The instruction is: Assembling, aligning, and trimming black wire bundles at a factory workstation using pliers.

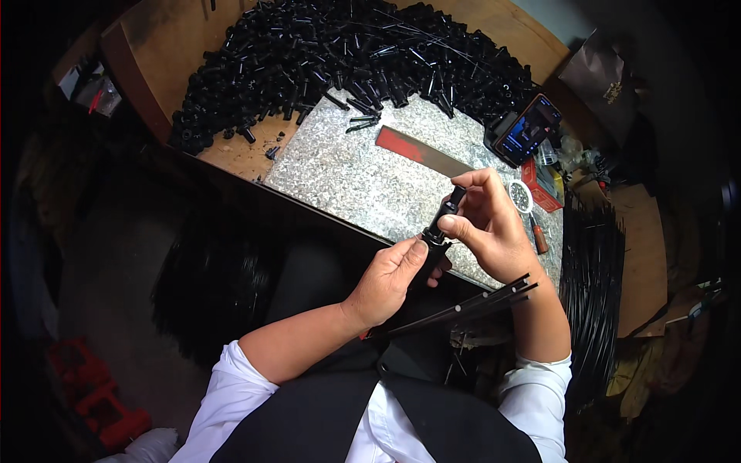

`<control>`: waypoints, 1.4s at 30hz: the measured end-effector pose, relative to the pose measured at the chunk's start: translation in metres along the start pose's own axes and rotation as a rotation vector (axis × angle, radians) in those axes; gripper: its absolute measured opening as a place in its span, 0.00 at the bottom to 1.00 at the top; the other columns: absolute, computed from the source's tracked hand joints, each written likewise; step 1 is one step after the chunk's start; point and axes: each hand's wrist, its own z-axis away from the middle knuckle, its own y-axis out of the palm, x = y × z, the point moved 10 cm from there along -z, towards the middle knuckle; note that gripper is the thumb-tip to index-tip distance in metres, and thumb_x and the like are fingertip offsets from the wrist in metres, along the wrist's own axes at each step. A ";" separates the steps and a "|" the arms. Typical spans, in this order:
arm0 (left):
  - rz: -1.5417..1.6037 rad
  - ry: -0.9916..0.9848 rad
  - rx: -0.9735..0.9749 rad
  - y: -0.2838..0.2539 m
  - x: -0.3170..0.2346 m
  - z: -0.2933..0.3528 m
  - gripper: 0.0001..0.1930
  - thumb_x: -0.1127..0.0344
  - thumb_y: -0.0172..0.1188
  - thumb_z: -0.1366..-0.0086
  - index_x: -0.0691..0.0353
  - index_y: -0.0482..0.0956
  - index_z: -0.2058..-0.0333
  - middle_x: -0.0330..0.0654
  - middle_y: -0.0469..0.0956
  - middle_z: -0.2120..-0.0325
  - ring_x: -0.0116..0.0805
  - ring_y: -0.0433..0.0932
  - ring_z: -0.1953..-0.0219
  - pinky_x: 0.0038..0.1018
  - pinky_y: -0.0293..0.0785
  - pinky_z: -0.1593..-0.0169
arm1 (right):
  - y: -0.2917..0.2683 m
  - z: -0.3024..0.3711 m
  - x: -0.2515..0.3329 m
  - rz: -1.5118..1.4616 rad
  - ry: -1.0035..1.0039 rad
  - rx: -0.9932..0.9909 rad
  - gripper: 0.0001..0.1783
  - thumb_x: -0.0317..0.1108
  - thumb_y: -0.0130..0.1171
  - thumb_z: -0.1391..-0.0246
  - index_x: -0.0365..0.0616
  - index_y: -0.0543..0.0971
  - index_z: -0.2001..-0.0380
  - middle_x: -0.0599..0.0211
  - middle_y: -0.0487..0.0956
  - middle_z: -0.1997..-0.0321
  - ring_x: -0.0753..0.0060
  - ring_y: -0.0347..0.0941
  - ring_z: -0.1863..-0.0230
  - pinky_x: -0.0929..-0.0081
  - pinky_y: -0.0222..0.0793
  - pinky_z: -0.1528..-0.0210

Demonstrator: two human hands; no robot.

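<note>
My left hand (390, 279) is closed around the lower part of a black tubular fitting (441, 224), thumb laid along it. My right hand (490, 231) grips the upper end of the same fitting, with the thumb on its side and the index finger bent over its top. The fitting is held tilted just over the near edge of the speckled stone slab (340, 170). Below the hands, thin black rods (463, 310) with pale spots reach across in front of my right forearm. Where these rods begin is hidden.
A big heap of black tubular parts (309, 58) covers the far side of the bench. On the slab lies a red-and-grey flat bar (421, 153). To the right are a phone (529, 130), a red box (546, 185), a round white dish (520, 196) and bundled black rods (593, 270).
</note>
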 end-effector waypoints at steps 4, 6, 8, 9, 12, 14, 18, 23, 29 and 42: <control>0.075 -0.027 0.004 -0.002 0.007 -0.003 0.20 0.56 0.40 0.26 0.67 0.72 0.52 0.38 0.76 0.64 0.22 0.73 0.64 0.21 0.72 0.58 | -0.001 0.002 -0.011 -0.141 -0.016 -0.067 0.25 0.22 0.63 0.50 0.39 0.63 0.51 0.71 0.70 0.68 0.85 0.67 0.68 0.85 0.66 0.65; 0.110 -0.035 0.000 -0.002 0.010 -0.004 0.20 0.56 0.41 0.26 0.67 0.72 0.51 0.38 0.76 0.64 0.23 0.74 0.63 0.22 0.72 0.58 | -0.002 0.004 -0.006 -0.036 -0.088 -0.091 0.26 0.23 0.64 0.50 0.39 0.63 0.50 0.71 0.71 0.68 0.85 0.67 0.68 0.85 0.66 0.65; 0.152 -0.025 -0.025 -0.006 0.008 -0.003 0.20 0.55 0.42 0.27 0.67 0.72 0.51 0.39 0.76 0.64 0.24 0.74 0.63 0.23 0.72 0.58 | 0.001 0.007 -0.002 -0.021 -0.114 -0.082 0.34 0.24 0.67 0.54 0.39 0.61 0.45 0.70 0.71 0.67 0.81 0.70 0.65 0.81 0.68 0.61; 0.169 -0.023 -0.017 -0.008 0.009 -0.003 0.20 0.55 0.42 0.27 0.67 0.71 0.51 0.39 0.76 0.64 0.24 0.74 0.63 0.23 0.71 0.58 | 0.003 0.009 0.000 -0.029 -0.122 -0.076 0.37 0.24 0.69 0.55 0.40 0.61 0.44 0.69 0.71 0.67 0.78 0.71 0.65 0.80 0.69 0.59; 0.205 -0.068 -0.002 -0.005 0.012 -0.003 0.21 0.56 0.41 0.26 0.69 0.71 0.50 0.38 0.75 0.65 0.24 0.72 0.64 0.23 0.70 0.58 | 0.002 0.015 -0.001 0.271 -0.271 -0.113 0.34 0.29 0.71 0.58 0.40 0.67 0.48 0.63 0.75 0.63 0.70 0.72 0.61 0.71 0.68 0.55; 0.186 -0.065 -0.013 -0.006 0.010 -0.002 0.21 0.56 0.41 0.26 0.69 0.71 0.50 0.38 0.75 0.65 0.24 0.72 0.64 0.23 0.71 0.58 | 0.009 0.014 -0.005 0.246 -0.177 0.006 0.23 0.31 0.71 0.57 0.38 0.74 0.58 0.63 0.75 0.64 0.69 0.72 0.60 0.70 0.68 0.55; 0.160 -0.055 -0.019 -0.004 0.004 -0.001 0.21 0.55 0.41 0.27 0.69 0.71 0.50 0.38 0.74 0.65 0.24 0.72 0.64 0.23 0.71 0.58 | 0.017 0.011 -0.011 0.127 -0.147 0.135 0.14 0.32 0.69 0.55 0.37 0.76 0.67 0.61 0.75 0.65 0.65 0.73 0.61 0.69 0.68 0.57; 0.159 -0.057 0.009 -0.004 0.007 -0.001 0.21 0.55 0.41 0.27 0.68 0.71 0.51 0.38 0.74 0.64 0.25 0.72 0.63 0.23 0.71 0.59 | 0.018 0.008 -0.011 0.069 -0.155 0.181 0.13 0.32 0.67 0.54 0.36 0.75 0.69 0.58 0.76 0.67 0.62 0.73 0.63 0.69 0.68 0.60; 0.167 -0.074 0.012 -0.004 0.006 0.000 0.20 0.56 0.42 0.27 0.67 0.72 0.51 0.38 0.74 0.64 0.24 0.72 0.64 0.22 0.71 0.59 | 0.017 0.009 -0.011 0.107 -0.159 0.177 0.12 0.28 0.68 0.55 0.39 0.77 0.67 0.69 0.77 0.68 0.77 0.74 0.66 0.76 0.71 0.63; 0.207 -0.114 0.015 -0.003 0.006 -0.004 0.21 0.57 0.42 0.27 0.67 0.68 0.45 0.37 0.74 0.62 0.25 0.71 0.63 0.23 0.70 0.60 | 0.018 0.011 -0.009 0.122 -0.210 0.142 0.15 0.30 0.71 0.58 0.38 0.77 0.67 0.66 0.76 0.68 0.74 0.72 0.65 0.74 0.68 0.60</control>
